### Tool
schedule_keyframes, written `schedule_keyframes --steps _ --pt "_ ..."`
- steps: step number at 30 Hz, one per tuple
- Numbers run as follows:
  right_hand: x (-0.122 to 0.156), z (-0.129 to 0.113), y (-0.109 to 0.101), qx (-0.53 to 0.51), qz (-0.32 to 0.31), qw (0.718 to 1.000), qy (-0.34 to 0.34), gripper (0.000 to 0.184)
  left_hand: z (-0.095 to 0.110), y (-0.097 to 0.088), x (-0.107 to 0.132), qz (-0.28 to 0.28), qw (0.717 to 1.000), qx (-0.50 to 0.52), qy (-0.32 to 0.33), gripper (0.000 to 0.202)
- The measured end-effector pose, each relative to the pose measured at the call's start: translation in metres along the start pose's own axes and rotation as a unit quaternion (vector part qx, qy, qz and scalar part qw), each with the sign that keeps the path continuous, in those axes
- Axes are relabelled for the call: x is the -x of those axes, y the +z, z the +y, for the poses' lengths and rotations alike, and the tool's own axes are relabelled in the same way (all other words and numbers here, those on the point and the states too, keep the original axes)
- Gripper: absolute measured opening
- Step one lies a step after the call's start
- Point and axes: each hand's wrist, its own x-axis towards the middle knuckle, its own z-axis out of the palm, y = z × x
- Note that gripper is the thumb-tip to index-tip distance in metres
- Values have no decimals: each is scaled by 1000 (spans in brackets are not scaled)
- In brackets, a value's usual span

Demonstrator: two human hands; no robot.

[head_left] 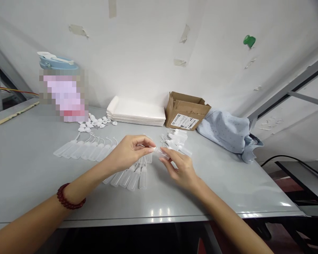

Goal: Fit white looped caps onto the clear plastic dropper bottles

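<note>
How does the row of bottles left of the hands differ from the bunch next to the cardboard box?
The row of bottles lies neatly side by side, tips toward the wall; the bunch of bottles is jumbled and overlapping. The row is left of the left hand; the bunch is behind the right hand, close to the cardboard box. Both are small clear plastic bottles lying on the grey table.

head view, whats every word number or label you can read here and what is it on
White label on the cardboard box: dark printed lines, too small to read.
Front of the blue-lidded jug: blurred out, unreadable.
Clear bottles: no print visible.
</note>
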Motion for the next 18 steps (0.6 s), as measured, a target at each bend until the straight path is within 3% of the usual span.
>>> schedule_keyframes --steps 6,12,18 --pt "1 -2 1 -17 -47 999 16 41 1 4 3 2 1000 16 -5 16" --pt "-1 -2 0 29 -26 999 -15 41 4 4 2 -9 998 56 -20 19" --pt "0 2 1 154 -19 984 -91 39 0 2 -1 -54 982 118 -137 27"
